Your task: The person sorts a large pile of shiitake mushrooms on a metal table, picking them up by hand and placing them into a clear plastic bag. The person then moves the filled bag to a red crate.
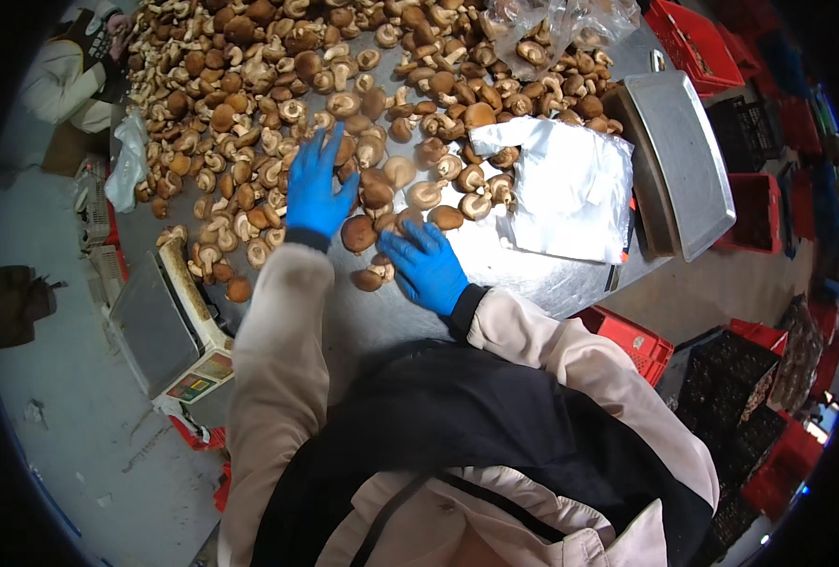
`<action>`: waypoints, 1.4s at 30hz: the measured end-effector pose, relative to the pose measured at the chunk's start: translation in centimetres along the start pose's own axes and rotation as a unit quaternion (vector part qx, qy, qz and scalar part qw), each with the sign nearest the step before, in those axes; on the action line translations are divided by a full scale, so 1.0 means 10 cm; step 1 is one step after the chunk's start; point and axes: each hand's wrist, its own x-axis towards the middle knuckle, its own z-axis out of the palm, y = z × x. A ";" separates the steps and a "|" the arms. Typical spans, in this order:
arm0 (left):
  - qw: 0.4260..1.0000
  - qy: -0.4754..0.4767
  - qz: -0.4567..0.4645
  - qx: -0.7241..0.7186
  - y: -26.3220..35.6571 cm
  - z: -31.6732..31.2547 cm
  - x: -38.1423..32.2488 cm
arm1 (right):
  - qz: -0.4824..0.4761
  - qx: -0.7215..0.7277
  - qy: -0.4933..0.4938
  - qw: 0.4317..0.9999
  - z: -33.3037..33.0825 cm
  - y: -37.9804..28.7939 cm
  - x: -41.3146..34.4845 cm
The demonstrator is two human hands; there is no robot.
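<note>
Shiitake mushrooms [278,106] lie in a wide heap across a metal table [419,322]. My left hand [318,188], in a blue glove, rests among them with its fingers apart and pointing to the far side. Beside its thumb lie several brown caps [377,190]. My right hand [426,266], also gloved in blue, sits lower and to the right, its fingertips at a mushroom [407,221] near the front of the heap. One cap [358,234] lies between the two hands. Neither hand appears to grip anything, though the right fingertips partly cover mushrooms.
A stack of clear plastic bags [568,191] lies at the right, beside a metal-topped scale [682,163]. Another scale [157,326] stands at the left edge. Red crates [628,344] stand beyond the table. A co-worker's sleeve [65,81] shows at the far left.
</note>
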 end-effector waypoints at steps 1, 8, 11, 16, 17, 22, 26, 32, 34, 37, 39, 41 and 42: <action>0.999 -0.006 0.032 0.019 -0.06 0.09 0.18 | -0.010 0.016 -0.012 1.000 0.00 0.00 -0.04; 0.997 -0.056 -0.023 -0.053 -0.26 0.44 0.13 | -0.037 0.047 0.014 0.998 0.06 -0.02 -0.03; 0.994 -0.029 -0.028 -0.100 -0.15 0.36 -0.37 | -0.028 0.103 -0.091 0.990 0.18 -0.08 0.03; 0.990 0.058 -0.102 -0.073 0.15 0.28 -1.25 | -0.166 0.147 -0.084 0.972 0.22 -0.31 0.18; 0.986 0.074 -0.120 -0.085 0.16 0.30 -1.39 | -0.183 0.195 -0.091 0.959 0.15 -0.31 0.23; 0.926 0.052 -0.266 -0.262 0.21 0.47 -1.78 | -0.039 0.118 -0.050 0.991 -0.38 0.13 0.64; 0.987 0.042 -0.136 -0.070 0.36 0.44 -1.76 | 0.221 -0.150 0.008 0.964 -0.50 0.79 1.01; 0.974 0.134 -0.180 0.013 0.04 0.30 -1.25 | 0.232 -0.119 -0.027 0.965 -0.38 0.97 1.05; 0.974 0.125 -0.187 0.043 -0.04 0.22 -1.15 | 0.135 0.005 0.065 0.989 -0.50 0.80 0.94; 0.980 0.113 -0.166 -0.006 0.11 -0.02 -1.19 | 0.073 0.227 0.113 0.965 -0.79 0.38 0.76; 0.954 0.134 -0.117 -0.242 0.34 -0.29 -1.29 | 0.054 0.248 0.086 0.963 -0.92 -0.02 0.65; 0.782 0.041 -0.205 -0.588 0.64 -0.55 -1.51 | 0.058 0.241 0.033 0.968 -0.99 -0.46 0.56; 0.743 0.023 -0.203 -0.637 0.80 -0.66 -1.64 | 0.045 0.233 0.014 0.971 -0.99 -0.68 0.54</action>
